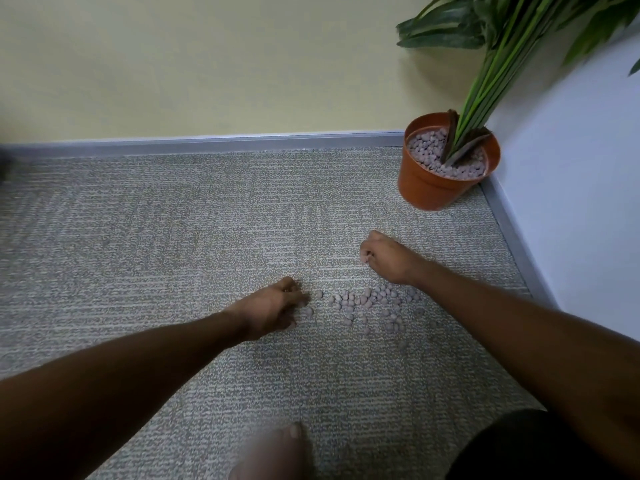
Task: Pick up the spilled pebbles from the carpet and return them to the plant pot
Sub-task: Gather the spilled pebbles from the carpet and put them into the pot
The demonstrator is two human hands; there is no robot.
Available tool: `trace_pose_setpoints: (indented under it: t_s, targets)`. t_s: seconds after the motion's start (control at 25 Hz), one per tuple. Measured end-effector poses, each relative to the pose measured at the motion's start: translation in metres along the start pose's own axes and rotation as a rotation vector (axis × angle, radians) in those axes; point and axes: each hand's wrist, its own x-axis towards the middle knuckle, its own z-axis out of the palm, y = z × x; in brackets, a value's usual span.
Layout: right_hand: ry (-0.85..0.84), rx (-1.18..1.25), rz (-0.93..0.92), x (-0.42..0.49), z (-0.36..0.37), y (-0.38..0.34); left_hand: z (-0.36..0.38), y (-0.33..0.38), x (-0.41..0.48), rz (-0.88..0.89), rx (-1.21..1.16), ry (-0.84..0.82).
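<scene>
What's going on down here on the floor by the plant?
A person is crouched on the carpet, gathering spilled pebbles. The left hand reaches with curled fingers into the left edge of the spill; whether it holds any yet is unclear. The right hand is closed like a fist beyond the spill, on the pot's side, apparently round a few pebbles. Many pebbles lie on the carpet. The pot stands upright in the corner, with pebbles round its plant.

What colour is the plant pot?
The pot is orange, like terracotta. The head view, the only one, shows it clearly.
</scene>
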Motion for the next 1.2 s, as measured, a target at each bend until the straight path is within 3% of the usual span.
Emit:
trace_pose_setpoints:
  t_s: [0.32,0.44,0.56,0.8,1.2]
  targets:
    - [0.047,0.064,0.134,-0.007,0.002,-0.013,0.004,0.04,0.014,-0.18,-0.317,0.284]
    - [-0.014,0.104,0.102,-0.013,0.005,-0.021,0.001,0.053,0.027,-0.134,-0.335,0.285]
    - [-0.113,0.118,0.03,-0.022,0.014,-0.032,-0.002,0.061,0.041,-0.061,-0.19,0.221]
    - [-0.218,-0.091,-0.067,-0.036,0.026,-0.047,0.006,0.062,0.042,-0.147,-0.147,0.176]
    - [0.009,0.05,-0.008,-0.05,0.041,-0.061,0.019,0.08,0.06,-0.202,-0.133,0.33]
